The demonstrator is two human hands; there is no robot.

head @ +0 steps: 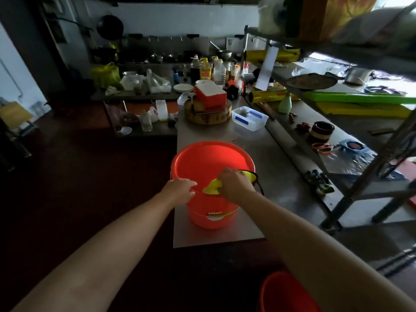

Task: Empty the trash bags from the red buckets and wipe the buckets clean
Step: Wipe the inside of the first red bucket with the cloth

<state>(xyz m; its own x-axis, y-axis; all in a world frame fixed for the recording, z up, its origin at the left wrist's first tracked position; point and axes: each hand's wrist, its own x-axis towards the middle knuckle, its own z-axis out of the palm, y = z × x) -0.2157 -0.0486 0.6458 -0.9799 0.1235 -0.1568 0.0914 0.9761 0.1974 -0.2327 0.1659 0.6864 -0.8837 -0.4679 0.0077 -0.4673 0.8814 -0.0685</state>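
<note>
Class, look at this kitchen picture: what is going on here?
A person is wiping a red bucket standing on the steel table. The left hand grips its near rim, and the right hand holds a yellow cloth against that rim. No trash bag shows inside. A second red bucket sits lower down, nearer the person.

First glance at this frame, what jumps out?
The bright red bucket stands dead centre near the end of the steel table. The left hand grips its near rim while the right hand holds a yellow cloth at the rim beside it. A second red bucket shows at the bottom right, partly behind the right arm.
</note>
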